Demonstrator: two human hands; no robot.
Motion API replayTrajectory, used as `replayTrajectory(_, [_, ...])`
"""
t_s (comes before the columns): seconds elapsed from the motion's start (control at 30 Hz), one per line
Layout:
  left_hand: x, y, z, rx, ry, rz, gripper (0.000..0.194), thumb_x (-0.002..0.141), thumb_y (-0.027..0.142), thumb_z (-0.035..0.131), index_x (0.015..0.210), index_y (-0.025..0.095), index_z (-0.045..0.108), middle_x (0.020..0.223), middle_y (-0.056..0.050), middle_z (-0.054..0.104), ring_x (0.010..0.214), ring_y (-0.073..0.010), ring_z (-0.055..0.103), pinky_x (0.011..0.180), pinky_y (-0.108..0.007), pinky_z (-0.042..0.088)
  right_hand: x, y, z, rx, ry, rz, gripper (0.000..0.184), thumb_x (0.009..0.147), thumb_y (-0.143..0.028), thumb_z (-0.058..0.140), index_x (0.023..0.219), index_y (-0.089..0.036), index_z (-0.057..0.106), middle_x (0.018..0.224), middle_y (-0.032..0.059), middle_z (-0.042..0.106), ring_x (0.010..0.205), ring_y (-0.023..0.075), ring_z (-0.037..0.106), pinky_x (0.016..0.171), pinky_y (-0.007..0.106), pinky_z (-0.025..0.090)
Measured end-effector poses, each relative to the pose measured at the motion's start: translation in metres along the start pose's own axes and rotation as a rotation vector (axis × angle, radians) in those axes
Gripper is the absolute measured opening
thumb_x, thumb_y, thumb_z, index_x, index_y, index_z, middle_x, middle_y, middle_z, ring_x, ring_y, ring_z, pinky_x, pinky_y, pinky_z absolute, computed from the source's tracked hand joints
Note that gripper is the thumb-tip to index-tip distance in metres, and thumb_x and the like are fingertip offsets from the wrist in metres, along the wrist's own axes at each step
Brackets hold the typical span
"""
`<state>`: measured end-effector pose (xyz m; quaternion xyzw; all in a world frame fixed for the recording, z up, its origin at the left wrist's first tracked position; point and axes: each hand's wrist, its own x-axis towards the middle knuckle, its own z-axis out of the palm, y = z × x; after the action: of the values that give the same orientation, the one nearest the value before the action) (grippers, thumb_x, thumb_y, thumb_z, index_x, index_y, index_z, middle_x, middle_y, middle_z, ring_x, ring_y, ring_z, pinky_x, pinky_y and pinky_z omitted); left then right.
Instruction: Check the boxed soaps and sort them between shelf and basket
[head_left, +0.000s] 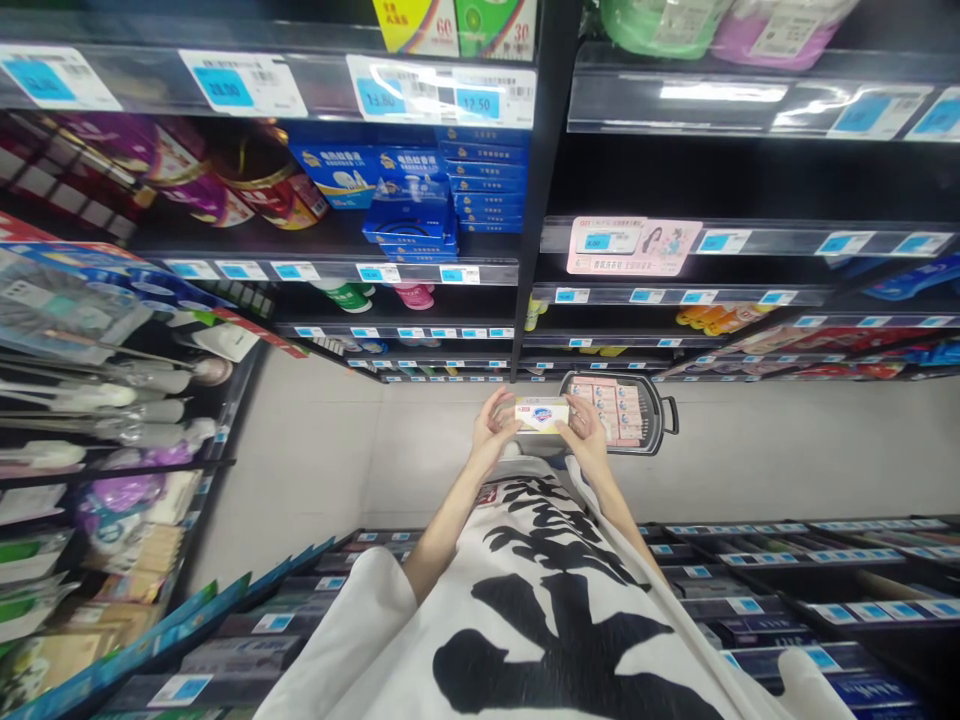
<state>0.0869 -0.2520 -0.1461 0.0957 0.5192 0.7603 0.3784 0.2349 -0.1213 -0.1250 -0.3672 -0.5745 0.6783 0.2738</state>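
Note:
A small white and yellow soap box, with a blue and red logo on its front, is held level before my body. My left hand grips its left end, the thumb on the front face. The right end is pinched by my right hand, thumb also in front. Just behind and to the right of my right hand, a dark basket with a black handle stands on the floor. Inside it lie several pink boxes in rows.
Ahead rise dark shelves with price tags, holding blue boxes and bottles. A pink promotional card hangs on a shelf edge at right. Packaged brushes fill a rack on the left. More shelving stands behind me, across the grey floor.

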Motion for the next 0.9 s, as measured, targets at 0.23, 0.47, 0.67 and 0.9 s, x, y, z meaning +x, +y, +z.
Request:
replayTrajectory(0.23, [0.0028,-0.0010,-0.0027,-0.072,-0.035,0.122,0.070,0.058,0.004,0.078,0.124,0.023,0.063,0.098,-0.003,0.072,0.108,-0.0208,0.070,0.098,-0.032,0.051,-0.0029,0.0022,0.0045,0.023,-0.124,-0.053,0.044,0.070,-0.030,0.088,0.109,-0.026,0.068,0.118,0.0111,0.075,0.121,0.0288,0.067,0.094,0.042,0.060])
replayTrajectory(0.47, [0.0017,0.0005,-0.0020,-0.047,-0.027,0.130,0.062,0.056,0.006,0.072,0.115,0.023,0.063,0.094,-0.002,0.070,0.103,-0.0215,0.069,0.098,-0.035,0.050,-0.0015,0.0014,0.0073,0.041,-0.141,-0.055,0.037,0.066,-0.027,0.089,0.098,-0.025,0.070,0.114,0.0110,0.076,0.118,0.0288,0.069,0.097,0.044,0.059])
replayTrajectory(0.67, [0.0007,-0.0009,-0.0044,-0.022,-0.007,0.109,0.058,0.055,0.007,0.072,0.111,0.022,0.064,0.095,-0.004,0.070,0.105,-0.0224,0.068,0.099,-0.036,0.050,-0.0032,0.0011,0.0073,0.017,-0.138,-0.027,0.040,0.065,-0.033,0.091,0.098,-0.026,0.070,0.115,0.0109,0.076,0.119,0.0295,0.068,0.095,0.043,0.060])
replayTrajectory(0.9, [-0.0032,-0.0018,-0.0108,-0.007,0.007,0.071,0.056,0.061,0.021,0.087,0.112,0.021,0.066,0.115,-0.011,0.073,0.109,-0.0246,0.067,0.096,-0.036,0.052,-0.0063,0.0084,0.0077,-0.041,-0.109,0.032,0.053,0.067,-0.045,0.093,0.111,-0.026,0.071,0.110,0.0065,0.073,0.104,0.0244,0.069,0.082,0.035,0.062])
